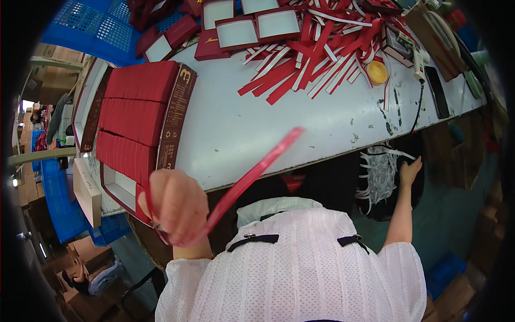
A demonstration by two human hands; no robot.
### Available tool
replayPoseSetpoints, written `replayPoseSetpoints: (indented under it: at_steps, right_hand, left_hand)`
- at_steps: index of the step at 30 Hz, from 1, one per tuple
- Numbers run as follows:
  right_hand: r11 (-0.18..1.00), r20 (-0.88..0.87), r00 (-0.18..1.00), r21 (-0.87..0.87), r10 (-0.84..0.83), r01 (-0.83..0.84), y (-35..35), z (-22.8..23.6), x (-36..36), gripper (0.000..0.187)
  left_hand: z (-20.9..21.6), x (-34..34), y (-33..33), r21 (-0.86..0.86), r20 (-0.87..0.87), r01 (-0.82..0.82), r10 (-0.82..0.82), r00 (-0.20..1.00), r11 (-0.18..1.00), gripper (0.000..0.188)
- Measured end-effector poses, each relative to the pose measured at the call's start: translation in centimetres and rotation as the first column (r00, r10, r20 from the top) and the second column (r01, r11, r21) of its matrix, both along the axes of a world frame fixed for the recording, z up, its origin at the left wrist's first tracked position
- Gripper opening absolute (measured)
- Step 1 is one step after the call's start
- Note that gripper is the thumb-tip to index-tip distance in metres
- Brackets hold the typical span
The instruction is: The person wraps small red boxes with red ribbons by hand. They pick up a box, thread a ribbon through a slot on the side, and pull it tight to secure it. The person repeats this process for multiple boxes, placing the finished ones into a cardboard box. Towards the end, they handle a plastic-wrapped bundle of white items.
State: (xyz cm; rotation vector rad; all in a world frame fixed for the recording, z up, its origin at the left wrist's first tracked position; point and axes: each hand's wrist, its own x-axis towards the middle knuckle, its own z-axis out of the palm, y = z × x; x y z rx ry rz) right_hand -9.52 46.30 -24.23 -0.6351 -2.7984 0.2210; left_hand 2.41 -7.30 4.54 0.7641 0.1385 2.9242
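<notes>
My left hand [179,206] is closed around a red ribbon-like strip [252,174], raised near the table's front edge beside the filled carton. One end of the strip stretches up and right over the tabletop, blurred by motion; another part loops below the hand. Down at the right, below table level, my right hand [411,172] reaches over a dark bin heaped with white paper strips [380,174]. A thin white strip [399,153] runs from the heap to its fingertips, seemingly pinched there. The brown carton [174,115] holds tight rows of red boxes [137,118].
Loose red and white strips [322,53] cover the back of the white table [236,112], beside open red boxes [236,33]. A yellow round tub [377,72], a black phone [437,92] and a cable lie right. Blue crates [96,27] stand back left.
</notes>
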Motion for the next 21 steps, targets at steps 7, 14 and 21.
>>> replayPoseSetpoints:
  at_steps: [7,14,21]
  right_hand:
    - [0.557,-0.591,0.611,-0.302,0.527,-0.774,-22.7,25.9,3.3,0.028]
    - [0.260,-0.571,0.261,-0.085,0.778,-0.962,-26.2,30.2,5.2,0.036]
    - [-0.446,-0.792,0.585,-0.465,-0.177,-0.765,-19.4,30.9,5.8,0.038]
  left_hand:
    - [1.8,-2.9,5.2,-0.410,0.103,0.090,-0.052,0.993,0.908,0.015]
    - [2.0,-6.6,8.5,-0.854,-0.445,-0.440,0.051,0.894,0.277,0.016]
    - [-7.9,-18.3,-0.7,-0.362,-0.906,-0.443,0.198,0.373,-0.820,0.015]
